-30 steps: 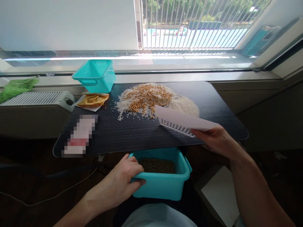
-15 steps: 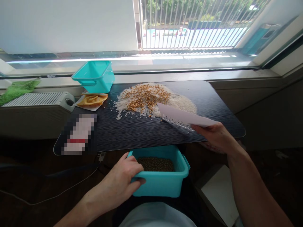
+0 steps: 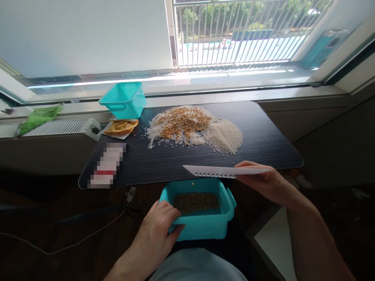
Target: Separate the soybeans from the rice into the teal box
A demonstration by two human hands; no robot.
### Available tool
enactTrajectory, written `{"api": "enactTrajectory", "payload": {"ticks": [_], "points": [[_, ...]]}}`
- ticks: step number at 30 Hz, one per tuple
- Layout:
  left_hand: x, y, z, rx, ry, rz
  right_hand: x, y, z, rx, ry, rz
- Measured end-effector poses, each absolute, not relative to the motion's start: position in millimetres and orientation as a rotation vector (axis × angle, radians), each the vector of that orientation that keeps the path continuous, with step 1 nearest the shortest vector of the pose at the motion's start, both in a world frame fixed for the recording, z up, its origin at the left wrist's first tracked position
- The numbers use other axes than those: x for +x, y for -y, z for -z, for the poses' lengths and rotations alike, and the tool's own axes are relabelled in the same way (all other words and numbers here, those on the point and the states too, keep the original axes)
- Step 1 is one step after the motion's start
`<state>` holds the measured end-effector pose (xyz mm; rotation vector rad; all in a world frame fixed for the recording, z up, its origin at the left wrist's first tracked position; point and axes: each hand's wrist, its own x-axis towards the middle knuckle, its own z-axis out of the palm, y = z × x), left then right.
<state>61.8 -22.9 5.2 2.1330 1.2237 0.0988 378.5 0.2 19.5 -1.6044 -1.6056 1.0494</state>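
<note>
My left hand [image 3: 161,220] grips the near left corner of a turquoise plastic bin [image 3: 203,227], thumb outside and fingers over the rim. The bin sits below the table's front edge, with a layer of small brownish-green grains [image 3: 196,203] inside. A single yellow grain shows near its far wall. In my right hand [image 3: 259,177] is a pale stiff sheet [image 3: 215,171] with a row of punched holes along one edge. It is held nearly level above the table's front edge and the bin's far rim. Beyond lies a heap of white rice [image 3: 225,134] mixed with yellow peas [image 3: 187,121].
The dark table [image 3: 152,166] carries a blurred-out phone-like object [image 3: 108,166] and a yellow cloth [image 3: 121,126] on white paper at left. A second turquoise bin [image 3: 124,103] stands behind them. A radiator [image 3: 63,130] with a green cloth [image 3: 41,119] is further left; a cable [image 3: 88,236] hangs below.
My right hand has drawn the sheet back from the heap toward me, over the table's front edge. My left hand keeps its hold on the bin. The view has shifted slightly.
</note>
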Motion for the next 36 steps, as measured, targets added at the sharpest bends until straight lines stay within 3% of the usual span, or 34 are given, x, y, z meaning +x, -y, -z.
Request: {"api": "enactTrajectory", "payload": {"ticks": [6,21,36], "points": [[63,29,-2,2.093,-1.277,-0.140,354,31,3,-1.507,1.372,-0.949],[48,24,-12,2.205,-1.278,-0.085,306,58,4,-1.512,1.238,-0.846],[53,41,-3,2.217,-1.083,-0.190,300,63,-3,-1.448,1.457,-0.719]]}}
